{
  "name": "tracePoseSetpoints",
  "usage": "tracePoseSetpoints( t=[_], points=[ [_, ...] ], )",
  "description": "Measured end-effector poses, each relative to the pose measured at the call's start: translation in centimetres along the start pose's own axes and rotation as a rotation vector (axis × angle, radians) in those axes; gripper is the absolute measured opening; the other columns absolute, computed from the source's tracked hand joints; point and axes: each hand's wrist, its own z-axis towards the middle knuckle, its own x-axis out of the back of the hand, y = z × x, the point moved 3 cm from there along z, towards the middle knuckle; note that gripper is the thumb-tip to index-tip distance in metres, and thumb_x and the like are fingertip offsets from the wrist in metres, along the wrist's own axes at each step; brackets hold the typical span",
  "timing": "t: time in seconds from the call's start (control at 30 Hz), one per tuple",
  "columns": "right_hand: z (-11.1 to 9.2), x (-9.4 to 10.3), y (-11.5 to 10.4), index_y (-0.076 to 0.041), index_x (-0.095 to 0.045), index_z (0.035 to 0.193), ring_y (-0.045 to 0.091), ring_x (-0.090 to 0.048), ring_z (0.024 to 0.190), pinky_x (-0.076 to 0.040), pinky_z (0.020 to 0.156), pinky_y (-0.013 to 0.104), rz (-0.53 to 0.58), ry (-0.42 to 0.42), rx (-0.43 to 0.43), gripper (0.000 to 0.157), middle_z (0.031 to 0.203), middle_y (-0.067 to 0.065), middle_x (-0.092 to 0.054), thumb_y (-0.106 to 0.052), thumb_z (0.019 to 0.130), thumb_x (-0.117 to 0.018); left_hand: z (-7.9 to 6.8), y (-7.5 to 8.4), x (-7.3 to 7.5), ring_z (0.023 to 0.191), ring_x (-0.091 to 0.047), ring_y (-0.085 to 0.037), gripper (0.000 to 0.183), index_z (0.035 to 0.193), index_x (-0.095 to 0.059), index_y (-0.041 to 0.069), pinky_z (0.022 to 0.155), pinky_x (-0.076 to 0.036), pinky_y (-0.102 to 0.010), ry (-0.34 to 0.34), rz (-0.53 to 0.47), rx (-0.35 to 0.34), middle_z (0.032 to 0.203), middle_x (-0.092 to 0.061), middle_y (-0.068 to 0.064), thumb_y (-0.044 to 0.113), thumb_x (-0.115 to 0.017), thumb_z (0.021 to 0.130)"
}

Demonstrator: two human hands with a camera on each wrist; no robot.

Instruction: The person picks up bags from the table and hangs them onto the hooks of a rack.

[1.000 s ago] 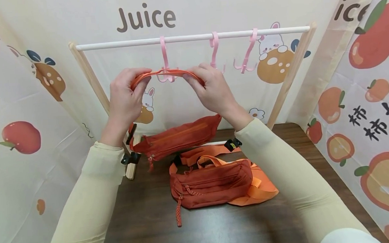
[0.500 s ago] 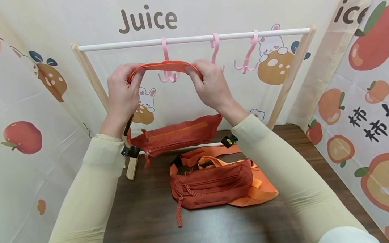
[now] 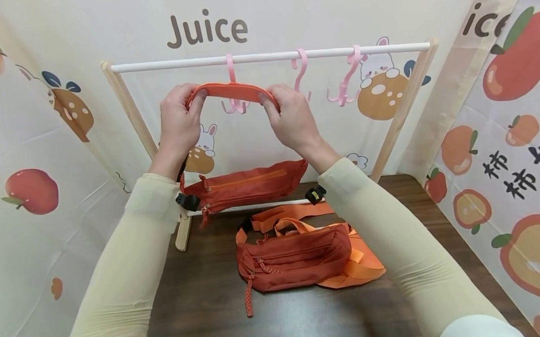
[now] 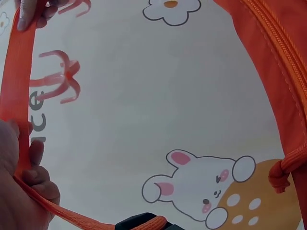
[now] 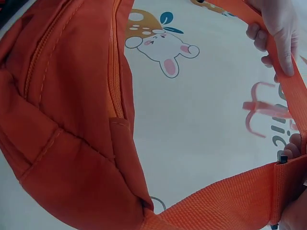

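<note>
My left hand [image 3: 179,119] and right hand [image 3: 292,117] each pinch an orange strap [image 3: 230,91], stretching a short arched length between them. The strap belongs to a rust-red waist bag [image 3: 248,187] that hangs below, slightly tilted. Behind this span is the leftmost pink hook [image 3: 236,104], partly covered by it; contact between them cannot be told. In the left wrist view, the strap [image 4: 19,86] runs between both hands, with the prongs of the hook [image 4: 60,76] beside it. The right wrist view shows the bag [image 5: 72,120] close up and a black-edged strap slider [image 5: 283,191] near my right hand.
A second rust-red waist bag [image 3: 296,260] lies on the dark wooden table [image 3: 276,319], its orange strap bunched around it. A wooden rack with a white rod [image 3: 166,64] stands behind. Two more pink hooks, a middle hook [image 3: 300,74] and a right hook [image 3: 348,79], hang there.
The strap span has risen slightly in front of the left hook and turned its flat side towards me. My left hand has moved a little right. The hanging bag has swung slightly.
</note>
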Motion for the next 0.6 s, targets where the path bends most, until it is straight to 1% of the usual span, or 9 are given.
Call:
tracePoseSetpoints(
  t=[0.23, 0.37, 0.6],
  points=[
    [-0.1, -0.4, 0.4, -0.006, -0.074, 0.120, 0.018, -0.054, 0.086, -0.050, 0.075, 0.029, -0.017, -0.029, -0.022, 0.029, 0.102, 0.006, -0.069, -0.029, 0.110, -0.059, -0.1, -0.7, -0.7, 0.101, -0.052, -0.016, 0.038, 0.131, -0.073, 0.009, 0.092, -0.045, -0.028, -0.026, 0.011, 0.034, 0.120, -0.068, -0.008, 0.036, -0.056, 0.110],
    [-0.1, -0.6, 0.7, -0.005, -0.073, 0.119, 0.019, -0.055, 0.085, -0.051, 0.076, 0.030, -0.023, -0.044, -0.049, 0.028, 0.102, 0.006, -0.069, -0.028, 0.110, -0.060, -0.2, -1.0, -1.1, 0.101, -0.052, -0.017, 0.038, 0.132, -0.072, 0.010, 0.092, -0.046, -0.029, -0.039, 0.014, 0.053, 0.120, -0.067, -0.008, 0.036, -0.055, 0.110],
    [-0.1, -1.5, 1.7, -0.008, -0.073, 0.121, 0.017, -0.057, 0.083, -0.053, 0.078, 0.027, -0.051, -0.094, -0.101, 0.029, 0.105, 0.004, -0.070, -0.032, 0.110, -0.059, -0.3, -2.0, -1.8, 0.102, -0.052, -0.020, 0.039, 0.132, -0.072, 0.009, 0.090, -0.046, -0.031, -0.065, 0.012, 0.092, 0.120, -0.068, -0.009, 0.036, -0.055, 0.111]
  ],
)
